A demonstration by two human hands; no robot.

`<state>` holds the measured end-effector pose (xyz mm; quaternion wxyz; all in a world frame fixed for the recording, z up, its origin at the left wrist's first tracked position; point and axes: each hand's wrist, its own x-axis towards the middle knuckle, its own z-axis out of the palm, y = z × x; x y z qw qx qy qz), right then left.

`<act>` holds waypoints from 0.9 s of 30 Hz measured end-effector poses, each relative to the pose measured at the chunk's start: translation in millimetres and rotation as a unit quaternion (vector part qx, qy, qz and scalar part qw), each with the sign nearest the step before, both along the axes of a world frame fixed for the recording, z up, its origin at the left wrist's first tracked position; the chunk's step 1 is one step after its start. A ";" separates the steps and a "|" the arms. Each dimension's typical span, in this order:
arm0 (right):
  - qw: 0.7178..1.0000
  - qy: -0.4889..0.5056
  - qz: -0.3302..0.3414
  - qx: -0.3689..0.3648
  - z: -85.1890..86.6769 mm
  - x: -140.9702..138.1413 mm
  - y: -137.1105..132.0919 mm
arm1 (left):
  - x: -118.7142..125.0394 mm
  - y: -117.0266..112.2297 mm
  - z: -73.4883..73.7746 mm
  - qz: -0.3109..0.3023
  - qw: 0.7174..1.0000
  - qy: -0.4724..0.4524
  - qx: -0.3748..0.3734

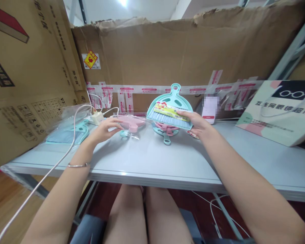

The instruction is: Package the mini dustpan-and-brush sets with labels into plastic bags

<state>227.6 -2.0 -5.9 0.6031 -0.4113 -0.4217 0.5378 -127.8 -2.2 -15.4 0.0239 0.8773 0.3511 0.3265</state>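
A small turquoise dustpan (183,100) with a handle loop at its top is held up over the table. Against its front lies a hand brush (165,117) with pale blue bristles and a yellow printed label. My right hand (194,122) grips both at their right side. On the left, my left hand (106,128) hovers with loosely curved fingers, thumb apart from them. Beside its fingertips lies a pink dustpan set (132,123) in clear plastic. Beneath the raised dustpan sit more pink and turquoise pieces (167,130), partly hidden.
A bagged turquoise dustpan set (73,132) lies at the table's left, near a white plug (97,117) and cable. A phone (210,110) leans against the large carton (155,54) behind. A printed gift box (277,112) stands right. Another carton (27,84) borders the left.
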 end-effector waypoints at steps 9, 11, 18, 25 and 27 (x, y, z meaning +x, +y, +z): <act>1.000 0.016 -0.017 -0.012 1.5 -1.8 0.0 | -24.5 31.3 2.8 0.297 0.951 -0.078 0.037; 1.000 0.014 -0.017 -0.013 1.8 -2.6 -0.4 | -16.8 26.6 18.1 0.350 0.926 -0.117 0.077; 1.000 0.020 -0.002 -0.004 -0.6 -1.7 1.9 | 112.2 -23.6 58.5 0.329 0.928 0.176 -0.017; 0.999 0.015 -0.027 -0.011 -1.7 3.0 3.5 | 164.1 -7.1 33.8 0.393 0.866 0.297 -0.084; 1.000 0.009 -0.002 -0.017 -1.2 4.0 2.0 | 153.0 -3.9 34.8 0.391 0.866 0.294 -0.099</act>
